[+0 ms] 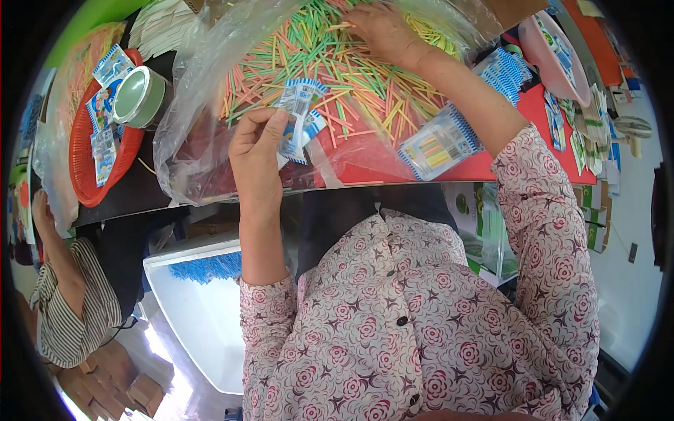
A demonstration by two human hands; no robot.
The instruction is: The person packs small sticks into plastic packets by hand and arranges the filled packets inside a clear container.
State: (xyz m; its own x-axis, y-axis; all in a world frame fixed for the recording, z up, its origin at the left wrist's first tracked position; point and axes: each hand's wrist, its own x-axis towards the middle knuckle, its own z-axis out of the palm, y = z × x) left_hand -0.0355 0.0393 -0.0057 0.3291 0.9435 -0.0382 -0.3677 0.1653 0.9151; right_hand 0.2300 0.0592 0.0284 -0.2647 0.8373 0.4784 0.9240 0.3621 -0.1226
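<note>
Between the thumb and fingers of my left hand is a small blue-and-white packet, held upright at the table's front edge. Another blue-and-white packet shows just behind it. My right hand reaches into a pile of thin pink, green and yellow sticks, its fingers closed around some sticks at the tips. The pile lies on a large clear plastic bag. Below my right forearm rests a packet with coloured sticks inside, beside a row of stacked blue-and-white packets.
A red basket with packets and a green round container stand at left. A pink bowl is at back right. A white bin stands below the table. Another person's arm shows at far left.
</note>
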